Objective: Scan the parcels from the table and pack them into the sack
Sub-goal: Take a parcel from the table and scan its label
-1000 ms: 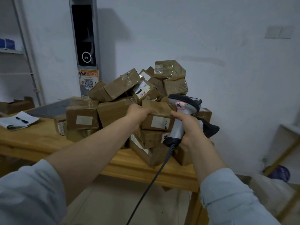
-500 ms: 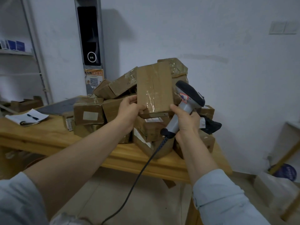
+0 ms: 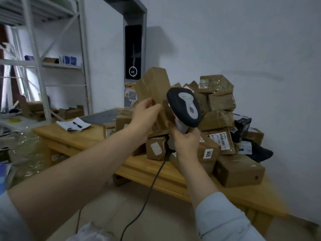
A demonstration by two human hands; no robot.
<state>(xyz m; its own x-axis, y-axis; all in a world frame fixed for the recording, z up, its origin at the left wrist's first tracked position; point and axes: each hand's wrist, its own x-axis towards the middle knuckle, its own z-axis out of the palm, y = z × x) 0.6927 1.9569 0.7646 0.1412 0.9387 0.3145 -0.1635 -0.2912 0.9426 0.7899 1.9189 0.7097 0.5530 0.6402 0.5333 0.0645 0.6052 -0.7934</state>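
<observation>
Left hand (image 3: 145, 115) fingers gripping parcel (image 3: 152, 84), right hand (image 3: 186, 144) fingers wrapped round scanner (image 3: 185, 106), parcel heap (image 3: 217, 119) on table (image 3: 147, 173)

A brown cardboard parcel (image 3: 152, 87), bound in clear tape, is held tilted above the table and is gripped at its lower edge by the left hand (image 3: 144, 115). At its 3 o'clock, a grey-and-black barcode scanner (image 3: 185, 108) is gripped by the handle in the right hand (image 3: 186, 143), its black cable (image 3: 152, 181) hanging toward 6 o'clock. A heap of parcels (image 3: 217, 119), brown and taped, is piled on the wooden table (image 3: 142, 169).
</observation>
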